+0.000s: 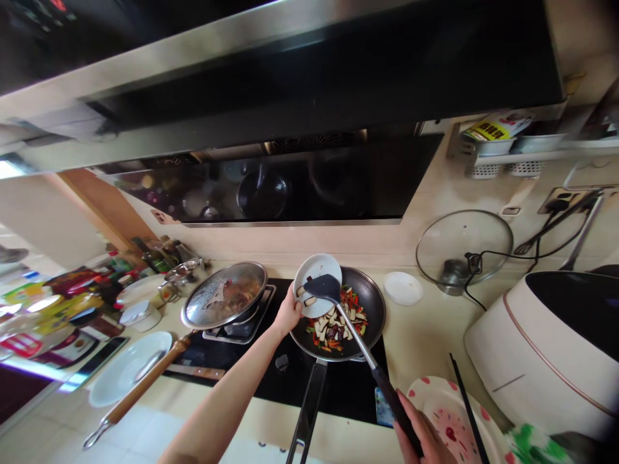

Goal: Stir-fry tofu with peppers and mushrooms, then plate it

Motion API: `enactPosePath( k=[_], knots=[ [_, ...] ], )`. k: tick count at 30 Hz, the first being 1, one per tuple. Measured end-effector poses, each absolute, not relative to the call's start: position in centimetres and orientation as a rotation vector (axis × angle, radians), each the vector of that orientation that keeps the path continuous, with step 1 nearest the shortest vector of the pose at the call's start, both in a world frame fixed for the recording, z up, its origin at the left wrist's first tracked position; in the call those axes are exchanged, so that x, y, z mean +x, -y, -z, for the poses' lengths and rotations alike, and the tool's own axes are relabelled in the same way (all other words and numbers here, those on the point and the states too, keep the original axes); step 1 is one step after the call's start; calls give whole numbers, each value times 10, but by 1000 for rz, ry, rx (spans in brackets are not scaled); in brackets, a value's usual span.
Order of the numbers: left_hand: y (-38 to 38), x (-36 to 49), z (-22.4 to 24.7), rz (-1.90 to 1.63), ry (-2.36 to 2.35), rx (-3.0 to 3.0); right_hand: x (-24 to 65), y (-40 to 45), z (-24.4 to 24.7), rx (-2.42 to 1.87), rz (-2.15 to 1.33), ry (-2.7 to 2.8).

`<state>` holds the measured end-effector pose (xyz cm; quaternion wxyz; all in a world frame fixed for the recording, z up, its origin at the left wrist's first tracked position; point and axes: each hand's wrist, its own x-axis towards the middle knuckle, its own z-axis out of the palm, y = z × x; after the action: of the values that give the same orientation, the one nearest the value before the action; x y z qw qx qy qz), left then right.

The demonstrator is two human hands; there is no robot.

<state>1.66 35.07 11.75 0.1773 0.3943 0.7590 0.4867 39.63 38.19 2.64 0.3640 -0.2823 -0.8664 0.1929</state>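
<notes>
**Left hand under plate, right hand on spatula**

Left hand, half open, cups the tilted plate above the pan. Right hand closes round the spatula's black handle, its blade on the plate. Sliced vegetables lie in the pan.

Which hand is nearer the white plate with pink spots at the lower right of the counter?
Right. The right hand, gripping a black spatula handle, sits right beside the white plate with pink spots. The left hand is farther away, holding a small white dish over a dark wok.
</notes>
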Motion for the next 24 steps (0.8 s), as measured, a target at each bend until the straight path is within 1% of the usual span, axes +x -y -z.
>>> enactPosePath(
  k=[4, 9, 12, 15, 18, 21, 24],
  knots=[
    [-351, 19, -122, -1314, -2126, 1160, 394, -387, -39, -668, -459, 2303],
    [-352, 16, -136, -1205, -2170, 1185, 425, -411, -41, -596, -134, 2440],
    [-355, 13, -146, -1111, -2233, 1203, 432, -416, -49, -631, -49, 2387],
    [-358, 13, -158, -986, -2300, 1239, 423, -415, -63, -704, -88, 2341],
    [-360, 15, -171, -883, -2353, 1299, 408, -419, -68, -771, -230, 2325],
    [-358, 19, -181, -825, -2366, 1345, 404, -429, -60, -817, -378, 2305],
    [-357, 19, -185, -814, -2382, 1341, 412, -435, -50, -830, -368, 2308]
  ],
)
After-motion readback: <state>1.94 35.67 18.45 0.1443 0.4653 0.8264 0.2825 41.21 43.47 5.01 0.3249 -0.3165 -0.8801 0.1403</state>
